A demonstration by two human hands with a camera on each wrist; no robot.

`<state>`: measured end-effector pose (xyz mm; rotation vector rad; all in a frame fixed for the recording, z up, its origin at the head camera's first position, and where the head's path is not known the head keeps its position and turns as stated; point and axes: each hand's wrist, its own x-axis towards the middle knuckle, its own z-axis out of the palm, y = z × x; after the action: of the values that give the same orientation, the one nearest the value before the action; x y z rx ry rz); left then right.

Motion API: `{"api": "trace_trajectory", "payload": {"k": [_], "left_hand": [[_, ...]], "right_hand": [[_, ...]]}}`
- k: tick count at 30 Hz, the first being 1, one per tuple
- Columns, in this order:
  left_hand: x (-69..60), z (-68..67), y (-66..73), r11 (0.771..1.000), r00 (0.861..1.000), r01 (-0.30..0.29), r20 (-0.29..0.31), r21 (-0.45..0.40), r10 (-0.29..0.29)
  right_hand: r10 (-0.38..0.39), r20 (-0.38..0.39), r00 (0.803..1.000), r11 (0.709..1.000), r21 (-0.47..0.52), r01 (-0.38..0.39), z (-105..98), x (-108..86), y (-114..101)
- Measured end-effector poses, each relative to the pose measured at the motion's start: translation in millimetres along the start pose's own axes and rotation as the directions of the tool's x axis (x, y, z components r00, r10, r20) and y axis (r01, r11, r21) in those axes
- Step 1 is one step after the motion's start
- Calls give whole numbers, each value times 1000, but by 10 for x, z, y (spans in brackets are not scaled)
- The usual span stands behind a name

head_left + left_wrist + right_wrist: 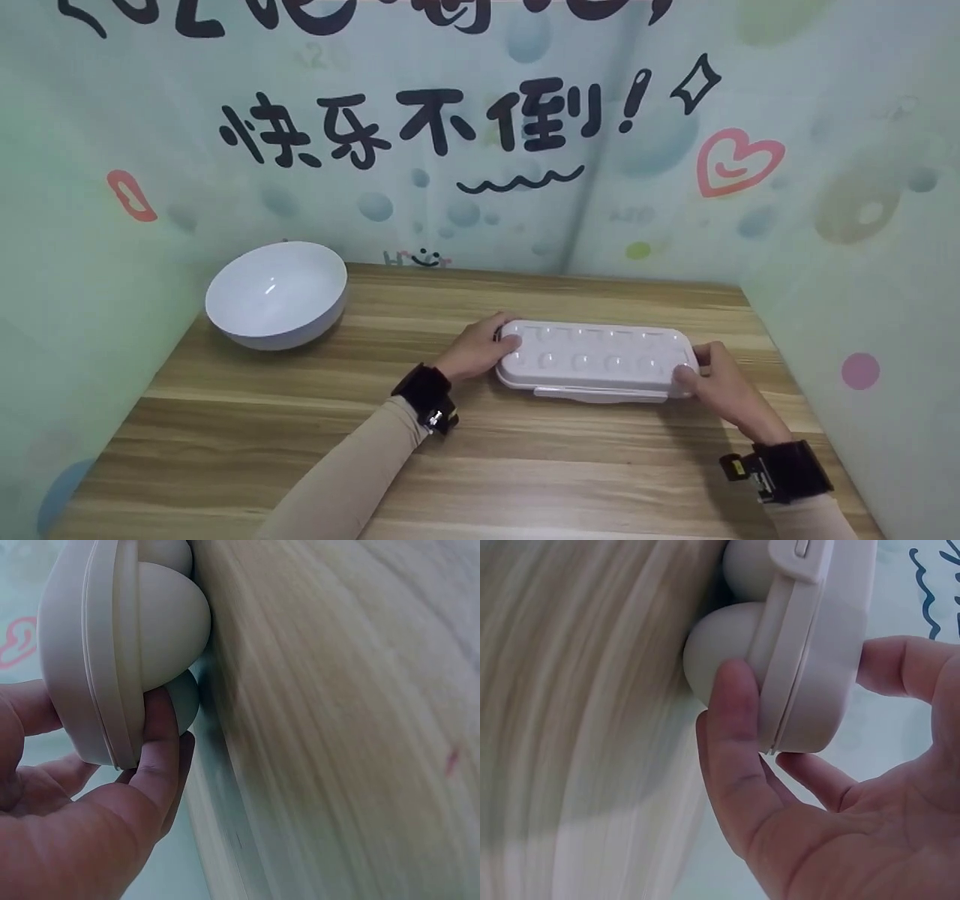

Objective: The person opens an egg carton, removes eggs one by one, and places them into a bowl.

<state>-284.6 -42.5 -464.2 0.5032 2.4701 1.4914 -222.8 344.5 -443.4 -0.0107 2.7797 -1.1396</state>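
Observation:
A long white lidded egg box [596, 358] lies level at the right of the middle in the head view, its lid dotted with two rows of small domes. At its left end my left hand [474, 349] grips it, thumb on the lid and fingers underneath. My right hand [724, 386] holds the opposite end the same way. Rounded egg-shaped cups [171, 626] bulge from the underside in the left wrist view. In the right wrist view, a clasp [801, 556] sits over the closed lid seam. Whether the cups touch the table I cannot tell.
A large white bowl [277, 296] stands at the back left of the wood-grain table [480, 480]. Printed cloth walls [480, 232] with dark lettering rise behind and on both sides.

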Motion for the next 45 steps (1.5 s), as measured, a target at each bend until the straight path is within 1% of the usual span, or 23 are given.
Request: {"api": "trace_trajectory", "payload": {"k": [4, 9, 16, 18, 21, 22, 24, 26, 29, 32, 34, 37, 39, 40, 42, 45], "left_hand": [[-10, 26, 9, 1000, 1000, 1, 2, -6, -1], [-5, 58, 36, 1000, 1000, 6, 8, -21, -6], [-2, 68, 48, 1000, 1000, 13, 9, -22, -12], [-1, 64, 53, 1000, 1000, 7, 15, -11, -7], [-4, 28, 57, 999, 1000, -11, 16, 42, 10], [-10, 3, 60, 998, 1000, -19, 11, 60, 18], [-30, -68, 65, 996, 999, -38, -9, 87, 39], [-68, -179, 76, 993, 998, -51, -38, 105, 55], [-172, -411, 101, 992, 991, -69, -104, 102, 80], [-329, -702, 132, 994, 981, -70, -177, 88, 85], [-444, -904, 133, 995, 973, -71, -217, 67, 84], [-613, -1201, 101, 997, 962, -53, -266, 59, 67], [-723, -1389, 61, 997, 953, -27, -299, 68, 47], [-777, -1479, 40, 997, 947, -10, -320, 80, 35], [-879, -1646, 2, 993, 928, 11, -372, 115, 32], [-1039, -1885, -63, 987, 892, 23, -448, 162, 52]], "right_hand": [[-6, 2, 1000, 1000, 1, 6, -19, -7, 17], [-10, -14, 1000, 1000, -3, 10, -46, -8, 53], [-10, -19, 1000, 1000, -12, 9, -54, -5, 61], [-27, -9, 1000, 999, -19, 27, -68, -12, 54], [-86, -9, 996, 994, -75, 86, -91, -29, 11], [-111, -20, 994, 989, -101, 108, -93, -40, -16], [-162, -65, 985, 974, -170, 149, -92, -63, -91], [-219, -131, 967, 958, -218, 187, -74, -82, -193], [-300, -223, 928, 939, -238, 246, -15, -94, -378], [-370, -270, 889, 926, -187, 328, 86, -60, -580], [-400, -277, 874, 916, -120, 382, 171, -22, -711], [-422, -261, 868, 902, -21, 432, 315, 33, -888], [-422, -231, 877, 895, 47, 444, 418, 62, -1003], [-419, -215, 882, 894, 75, 442, 469, 70, -1063], [-416, -182, 891, 890, 123, 440, 567, 86, -1188], [-417, -140, 898, 881, 181, 438, 694, 106, -1385]]}}
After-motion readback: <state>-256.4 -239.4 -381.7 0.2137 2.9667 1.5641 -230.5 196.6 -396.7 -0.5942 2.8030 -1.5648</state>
